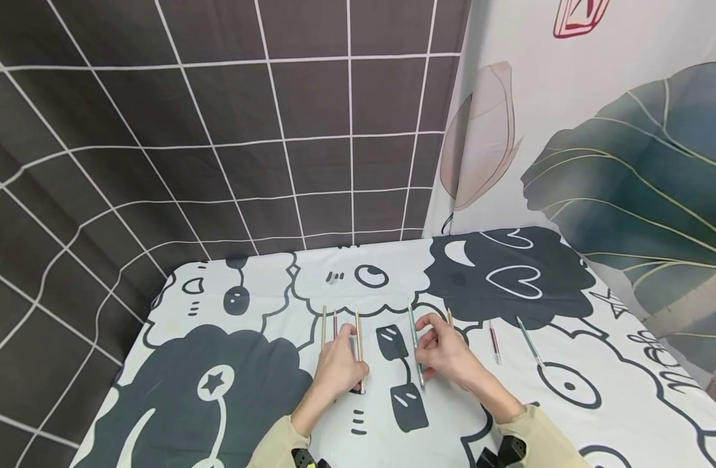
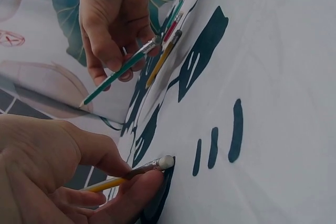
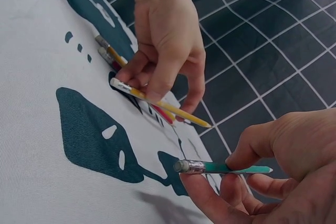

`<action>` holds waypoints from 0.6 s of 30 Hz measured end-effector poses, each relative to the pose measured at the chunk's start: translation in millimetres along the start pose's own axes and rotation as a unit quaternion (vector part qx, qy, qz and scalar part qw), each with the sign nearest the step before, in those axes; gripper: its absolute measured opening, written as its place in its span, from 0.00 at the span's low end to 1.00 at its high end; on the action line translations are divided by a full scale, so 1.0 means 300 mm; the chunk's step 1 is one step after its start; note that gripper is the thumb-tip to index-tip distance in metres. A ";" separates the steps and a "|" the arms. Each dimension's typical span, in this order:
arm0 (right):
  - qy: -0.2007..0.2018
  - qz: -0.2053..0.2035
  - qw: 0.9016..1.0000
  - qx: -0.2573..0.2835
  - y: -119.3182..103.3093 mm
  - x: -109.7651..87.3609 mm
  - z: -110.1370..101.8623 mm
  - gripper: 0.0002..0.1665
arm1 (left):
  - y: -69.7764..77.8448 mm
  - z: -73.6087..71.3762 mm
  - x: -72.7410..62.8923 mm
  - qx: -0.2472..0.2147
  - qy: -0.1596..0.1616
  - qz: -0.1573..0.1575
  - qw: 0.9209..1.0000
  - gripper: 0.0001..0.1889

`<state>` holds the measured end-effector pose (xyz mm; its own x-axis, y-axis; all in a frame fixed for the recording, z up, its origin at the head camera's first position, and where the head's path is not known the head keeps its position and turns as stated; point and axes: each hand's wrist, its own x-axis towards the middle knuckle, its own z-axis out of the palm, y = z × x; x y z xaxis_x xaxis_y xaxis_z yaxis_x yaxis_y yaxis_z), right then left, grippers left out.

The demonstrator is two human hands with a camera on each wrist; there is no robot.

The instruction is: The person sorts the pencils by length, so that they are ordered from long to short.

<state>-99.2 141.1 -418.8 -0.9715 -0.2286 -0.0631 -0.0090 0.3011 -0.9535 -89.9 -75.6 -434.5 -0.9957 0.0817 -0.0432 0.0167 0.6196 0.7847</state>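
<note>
My left hand (image 1: 337, 365) pinches a yellow pencil (image 1: 359, 341) between thumb and fingers; its white eraser (image 2: 167, 162) points toward me in the left wrist view. With my right hand (image 1: 447, 351) I pinch a green pencil (image 1: 414, 335), its metal-banded eraser end (image 3: 189, 167) nearest me. Both pencils look held just over the cloth, tips facing away. Beside the left hand lie another yellow pencil (image 1: 324, 325) and a red pencil (image 1: 335, 322), partly hidden by that hand. Behind the right hand a further yellow pencil (image 1: 449, 316) shows mostly its tip.
Farther right on the cartoon-print cloth (image 1: 387, 305) lie a short red pencil (image 1: 495, 342) and a second green pencil (image 1: 530, 340). A dark grid-patterned curtain (image 1: 311, 156) hangs behind the surface. At the right hangs a leaf-print cloth (image 1: 644, 169).
</note>
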 end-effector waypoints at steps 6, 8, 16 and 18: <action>-0.003 -0.004 1.000 0.005 0.000 0.003 0.006 0.27 | 0.000 -0.009 -0.005 0.021 0.002 -0.004 1.000 0.32; -0.005 -0.005 1.000 0.005 0.000 0.005 0.010 0.26 | -0.001 -0.014 -0.008 0.021 0.004 -0.001 1.000 0.32; -0.020 -0.007 1.000 0.015 -0.003 0.014 0.035 0.27 | -0.001 -0.023 -0.014 0.035 0.006 0.004 0.999 0.31; -0.021 -0.008 1.000 0.011 -0.005 0.017 0.043 0.27 | 0.000 -0.024 -0.012 0.038 0.005 0.003 0.999 0.31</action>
<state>-100.9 127.5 -421.6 -0.9602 -0.2730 -0.0598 -0.0187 0.2765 -0.9608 -86.9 -81.6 -429.9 -0.9965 0.0780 -0.0310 0.0300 0.6760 0.7363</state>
